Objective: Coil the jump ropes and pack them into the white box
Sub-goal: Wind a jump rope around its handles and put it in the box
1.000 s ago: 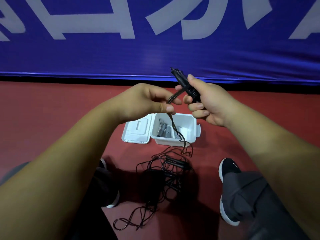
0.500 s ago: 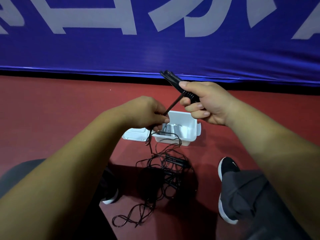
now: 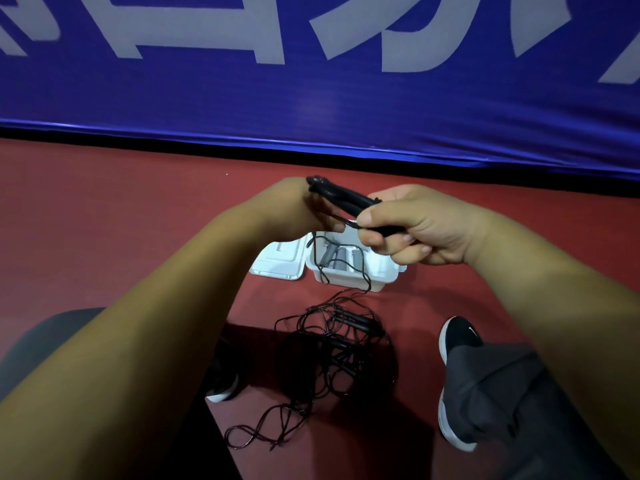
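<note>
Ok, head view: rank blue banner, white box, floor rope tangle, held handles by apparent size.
1. blue banner
2. rope tangle
3. white box
4. held handles, though nearer and partly hidden by the right hand, so unsure.

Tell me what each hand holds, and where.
The right hand grips the black jump-rope handles at their near ends; the left hand pinches the cord beside them.

Large white characters (image 3: 207, 51) on the blue banner (image 3: 346, 109) are cropped, unreadable; nothing else legible

Likely sports hall, red court floor (image 3: 104, 220), blue banner (image 3: 311, 105)
</note>
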### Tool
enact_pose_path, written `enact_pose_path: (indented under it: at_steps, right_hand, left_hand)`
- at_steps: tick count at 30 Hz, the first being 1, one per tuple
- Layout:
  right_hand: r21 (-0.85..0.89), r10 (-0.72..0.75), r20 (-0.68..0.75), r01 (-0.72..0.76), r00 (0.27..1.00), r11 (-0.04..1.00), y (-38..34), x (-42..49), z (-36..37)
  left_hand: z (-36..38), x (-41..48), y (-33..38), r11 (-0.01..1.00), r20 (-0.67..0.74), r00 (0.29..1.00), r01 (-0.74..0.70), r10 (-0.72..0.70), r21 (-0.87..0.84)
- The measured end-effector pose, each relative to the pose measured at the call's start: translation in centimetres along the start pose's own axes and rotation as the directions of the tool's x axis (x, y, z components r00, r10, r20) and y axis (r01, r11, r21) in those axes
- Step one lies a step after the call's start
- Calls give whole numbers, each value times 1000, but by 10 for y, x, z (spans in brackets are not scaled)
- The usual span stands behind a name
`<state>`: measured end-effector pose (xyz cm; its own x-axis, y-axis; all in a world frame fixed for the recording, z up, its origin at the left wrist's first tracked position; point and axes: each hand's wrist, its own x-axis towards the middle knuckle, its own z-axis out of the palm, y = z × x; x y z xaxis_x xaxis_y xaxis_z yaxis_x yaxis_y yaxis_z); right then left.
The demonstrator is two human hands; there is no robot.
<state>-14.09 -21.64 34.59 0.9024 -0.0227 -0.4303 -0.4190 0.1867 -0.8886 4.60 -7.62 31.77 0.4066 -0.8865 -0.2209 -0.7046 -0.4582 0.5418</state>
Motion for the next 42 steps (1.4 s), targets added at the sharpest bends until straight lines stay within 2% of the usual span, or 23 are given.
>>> enact_pose_path:
  at_steps: [2,4,7,9,14,20,24,28,30,33,36,38,40,42]
  right_hand:
    - [-20,47,42,-47,998,999,3,-1,1]
    - [-62,111,101,-105,989,993,7,0,-1]
    - [-121,211,228,-187,951,975,11,0,1]
    - [-149,270,238,-240,933,959,15,1,4]
    - [-182,369,212,-334,905,925,17,2,4]
    - [-240,358,173,-314,918,919,18,5,-3]
    - [-231,323,64,-301,944,925,19,11,-13]
    - [-262,267,-131,-293,955,919,26,20,-22]
    - [-335,218,-240,-291,946,896,30,22,-24]
    - [-358,127,-374,-270,919,894,32,26,-32]
    - [-362,25,-469,-218,883,906,29,28,-35]
    - [-366,-40,-513,-176,857,914,27,29,-34]
    - [-334,-67,-523,-133,850,933,26,31,-31]
    - [-250,-58,-505,-82,861,965,25,32,-28]
  left_hand:
    - [-5,1,-1,993,-32,995,-93,96,77]
    - [-10,0,0,977,-69,974,-213,214,26]
    - [-14,-6,10,935,-140,972,-223,191,-276]
    - [-14,-7,18,894,-144,973,-225,182,-389]
    - [-14,-12,35,856,-123,975,-222,186,-467]
    - [-15,-17,44,830,-115,971,-240,211,-504]
    - [-15,-20,44,840,-111,969,-247,222,-483]
    - [-15,-18,41,928,-97,970,-242,223,-284]
    - [-13,-16,36,953,-48,968,-249,244,-171]
    - [-9,-15,29,970,24,971,-238,240,-46]
    - [-6,-15,26,980,109,984,-122,140,-155]
    - [-4,-13,25,984,142,987,-53,77,-168]
    - [-1,-13,24,987,169,986,18,10,-159]
    - [3,-14,25,970,258,964,122,-65,-211]
